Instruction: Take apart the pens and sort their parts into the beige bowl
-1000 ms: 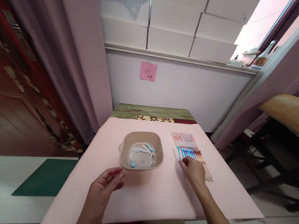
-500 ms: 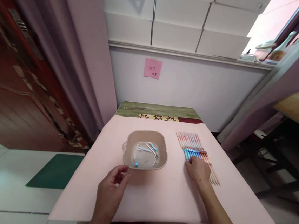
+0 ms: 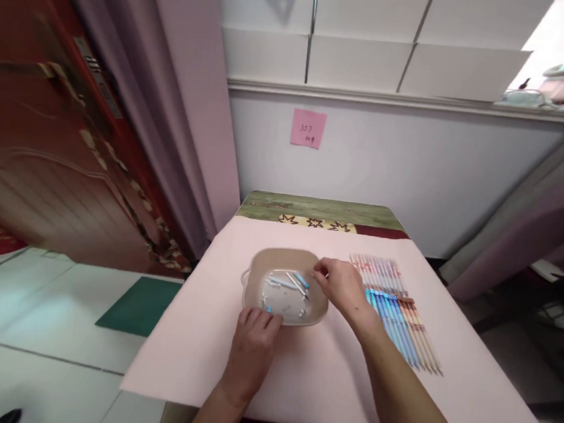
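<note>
My left hand [image 3: 253, 334] clasps the near rim of the plastic basin [image 3: 278, 254]: light, stiff, likely to slide. My right hand [image 3: 343, 286] is pinched at the rim opposite; I cannot tell on what. Pen parts [image 3: 288, 282] inside look small and slippery: pinch mid-barrel.

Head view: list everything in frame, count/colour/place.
bowl: one, beige, middle of sheet
pen parts: several, blue and white, inside bowl
pens: one row, blue and pinkish, right of bowl
sheet: one, pink, covering table
table: one, green patterned, far edge showing
sticky note: one, pink, wall
curtain: one, lilac, left
door: one, red-brown, far left
boxes: several, white, sill
mat: one, green, floor
left hand: at bowl's near rim
right hand: over bowl's right rim
</note>
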Available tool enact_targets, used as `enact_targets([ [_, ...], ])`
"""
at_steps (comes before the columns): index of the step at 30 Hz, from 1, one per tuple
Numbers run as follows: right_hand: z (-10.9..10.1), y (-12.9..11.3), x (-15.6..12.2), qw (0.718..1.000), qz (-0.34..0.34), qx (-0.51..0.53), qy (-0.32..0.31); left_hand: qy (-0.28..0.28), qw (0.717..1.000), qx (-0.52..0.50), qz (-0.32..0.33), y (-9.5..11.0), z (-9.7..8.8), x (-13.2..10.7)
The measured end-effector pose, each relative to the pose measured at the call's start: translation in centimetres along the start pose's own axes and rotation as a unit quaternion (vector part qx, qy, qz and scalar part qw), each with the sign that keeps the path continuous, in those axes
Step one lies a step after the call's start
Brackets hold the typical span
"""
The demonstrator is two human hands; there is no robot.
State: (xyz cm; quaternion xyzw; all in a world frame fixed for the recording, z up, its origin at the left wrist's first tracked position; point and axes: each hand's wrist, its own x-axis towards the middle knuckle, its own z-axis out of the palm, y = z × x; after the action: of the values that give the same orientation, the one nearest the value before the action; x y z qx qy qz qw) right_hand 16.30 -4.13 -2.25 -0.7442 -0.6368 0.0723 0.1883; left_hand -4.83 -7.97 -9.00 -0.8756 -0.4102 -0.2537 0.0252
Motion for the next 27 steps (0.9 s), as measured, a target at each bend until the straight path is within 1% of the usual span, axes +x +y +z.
enact_targets([
  [4,0.2,-2.4,2.0,0.999,-0.021,0.035,0.001,0.003,1.0,0.023,-0.018,-0.2,-0.4,-0.5],
  [6,0.6,-3.1,2.7,0.998,-0.034,0.058,-0.001,0.004,0.999,0.037,-0.034,-0.2,-0.4,-0.7],
  [8,1.2,-3.2,3.3,0.996,-0.045,0.081,-0.005,0.004,0.998,0.042,-0.048,-0.2,-0.5,-0.7],
  [10,1.7,-2.8,3.9,0.994,-0.046,0.1,-0.011,-0.007,0.998,0.017,-0.059,-0.4,-0.8,-0.3],
  [12,2.0,-1.8,4.5,0.992,-0.041,0.114,-0.019,-0.015,0.996,-0.032,-0.083,-0.9,-1.6,0.5],
  [13,2.0,-1.3,4.7,0.992,-0.038,0.121,-0.018,-0.008,0.993,-0.056,-0.104,-1.4,-2.2,1.2],
  [15,2.0,-0.1,5.3,0.991,-0.028,0.131,-0.006,0.01,0.985,-0.072,-0.157,-2.7,-3.2,2.9],
  [17,1.8,1.0,5.7,0.991,-0.01,0.134,0.013,0.01,0.979,-0.042,-0.198,-4.3,-3.6,4.9],
  [18,1.7,1.4,5.9,0.991,-0.003,0.132,0.019,-0.002,0.977,-0.026,-0.209,-5.0,-3.4,5.9],
  [19,1.7,1.8,6.0,0.991,0.004,0.129,0.023,-0.029,0.977,-0.013,-0.213,-5.6,-2.9,6.8],
  [20,1.6,2.1,6.0,0.992,0.009,0.125,0.026,-0.073,0.975,-0.002,-0.209,-6.1,-2.1,7.6],
  [22,1.5,2.5,6.1,0.992,0.014,0.122,0.03,-0.186,0.966,0.015,-0.179,-6.7,-0.2,8.8],
  [23,1.5,2.6,6.0,0.992,0.016,0.122,0.032,-0.21,0.963,0.013,-0.168,-6.8,0.8,9.2],
  [25,1.4,2.6,6.0,0.991,0.016,0.128,0.034,-0.239,0.958,0.012,-0.158,-6.9,2.4,9.8],
  [27,1.3,2.5,5.9,0.99,0.012,0.135,0.036,-0.251,0.956,0.009,-0.152,-7.0,3.0,10.2],
])
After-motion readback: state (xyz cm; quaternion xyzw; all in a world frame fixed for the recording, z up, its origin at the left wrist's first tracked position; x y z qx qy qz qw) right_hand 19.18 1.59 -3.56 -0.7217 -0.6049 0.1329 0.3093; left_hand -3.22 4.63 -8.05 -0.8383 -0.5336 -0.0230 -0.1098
